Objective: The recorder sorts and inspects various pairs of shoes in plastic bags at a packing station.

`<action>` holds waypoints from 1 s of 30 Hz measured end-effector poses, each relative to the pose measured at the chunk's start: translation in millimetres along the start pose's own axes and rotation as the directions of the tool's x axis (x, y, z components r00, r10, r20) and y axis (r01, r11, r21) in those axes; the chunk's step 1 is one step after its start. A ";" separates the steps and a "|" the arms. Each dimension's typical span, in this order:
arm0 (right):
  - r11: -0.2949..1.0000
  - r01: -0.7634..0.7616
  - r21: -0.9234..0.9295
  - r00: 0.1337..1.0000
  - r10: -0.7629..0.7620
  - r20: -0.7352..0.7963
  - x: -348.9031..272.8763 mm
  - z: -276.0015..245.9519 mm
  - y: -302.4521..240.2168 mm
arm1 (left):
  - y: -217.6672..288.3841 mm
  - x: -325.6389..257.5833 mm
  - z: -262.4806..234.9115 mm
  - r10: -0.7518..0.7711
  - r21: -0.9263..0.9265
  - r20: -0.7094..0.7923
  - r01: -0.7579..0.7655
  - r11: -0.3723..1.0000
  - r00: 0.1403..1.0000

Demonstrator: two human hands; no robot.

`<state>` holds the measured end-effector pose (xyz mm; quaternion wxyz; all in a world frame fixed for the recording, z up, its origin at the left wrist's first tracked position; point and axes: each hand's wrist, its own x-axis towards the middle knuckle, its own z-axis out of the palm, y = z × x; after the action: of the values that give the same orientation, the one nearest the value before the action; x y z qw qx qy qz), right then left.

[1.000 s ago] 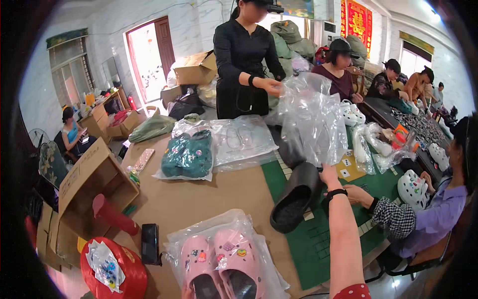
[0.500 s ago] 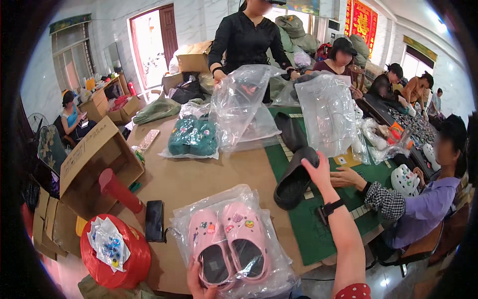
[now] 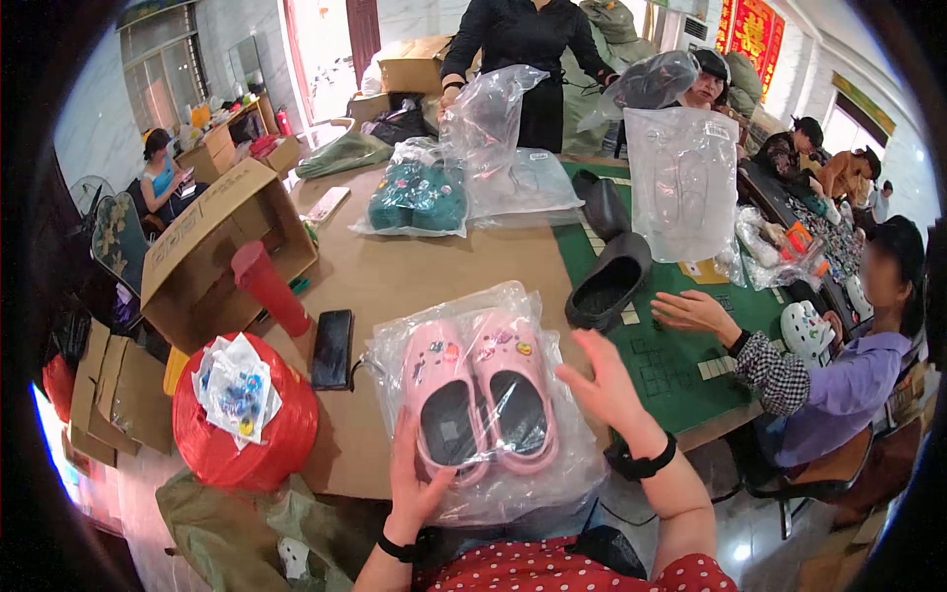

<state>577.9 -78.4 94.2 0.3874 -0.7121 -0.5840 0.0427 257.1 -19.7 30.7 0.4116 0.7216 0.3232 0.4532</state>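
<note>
A pair of pink clogs (image 3: pixel 477 395) with colourful charms and dark insoles lies side by side on the table in front of me, inside a clear plastic bag (image 3: pixel 538 488). My left hand (image 3: pixel 416 483) rests against the left clog through the plastic, fingers stretched along its side and thumb apart near the heel. To the right of the pair, my right hand (image 3: pixel 604 380) hovers open and holds nothing. Beyond it, a black clog (image 3: pixel 609 283) stands on the green mat, with another black clog (image 3: pixel 600 202) behind it.
A co-worker's hand (image 3: pixel 698 314) reaches over the green mat (image 3: pixel 661 355) from the right. Across the table, a standing person handles clear bags (image 3: pixel 493 113). To the left are a phone (image 3: pixel 332 349), a red roll (image 3: pixel 286 449), a red tube (image 3: pixel 270 286) and a cardboard box (image 3: pixel 222 237).
My right hand has let go of the black clog and drawn back toward the pink pair. The front black clog now stands on the mat. My left hand has shifted up along the left clog.
</note>
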 end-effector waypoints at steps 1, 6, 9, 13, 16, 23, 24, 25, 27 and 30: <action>0.999 -0.033 0.022 0.998 0.031 0.056 -9.1 0.9 -16.4 | 4.7 -0.2 -1.9 -0.070 -0.044 0.016 0.071 0.997 0.997; 0.992 -0.024 -0.124 0.994 0.037 0.105 -51.9 21.0 -39.6 | 9.7 -3.8 -19.3 0.025 -0.205 -0.083 -0.042 0.978 0.996; 0.989 -0.065 -0.136 0.991 0.080 0.108 -62.6 28.0 -46.9 | 9.2 -11.7 -33.2 -0.137 -0.208 -0.158 0.102 0.973 0.978; 0.990 -0.059 -0.127 0.997 0.064 0.039 -67.0 36.8 -49.8 | -7.5 -13.2 -39.9 -0.225 0.136 -0.004 0.224 0.965 0.974; 0.994 -0.097 -0.055 0.995 0.096 -0.018 -71.4 45.0 -43.0 | 29.5 -11.0 -13.6 -0.166 0.429 -0.001 0.151 0.891 0.986; 0.978 -0.121 0.169 0.991 0.130 -0.042 -74.3 52.8 -31.6 | 52.7 -7.0 -6.3 -0.093 0.510 -0.082 0.122 0.852 0.992; 0.978 -0.121 0.170 0.991 0.130 -0.043 -74.3 52.2 -31.8 | 52.2 -7.1 -6.3 -0.092 0.511 -0.082 0.121 0.851 0.992; 0.944 -0.171 0.282 0.984 0.179 -0.006 -74.2 51.5 -31.6 | 51.1 -7.7 -6.5 -0.141 0.416 -0.068 0.157 0.896 0.988; 0.894 -0.222 0.390 0.973 0.227 0.033 -75.1 50.8 -31.5 | 45.6 -9.2 -7.5 -0.187 0.317 -0.043 0.191 0.929 0.981; 0.772 -0.295 0.563 0.951 0.295 0.094 -79.4 49.7 -31.8 | 37.6 -13.3 -8.9 -0.242 0.119 0.010 0.239 0.964 0.970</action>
<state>502.0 -121.6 47.6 0.5709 -0.6460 -0.4252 0.2756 247.3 -45.2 61.1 0.4247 0.7054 0.4294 0.3712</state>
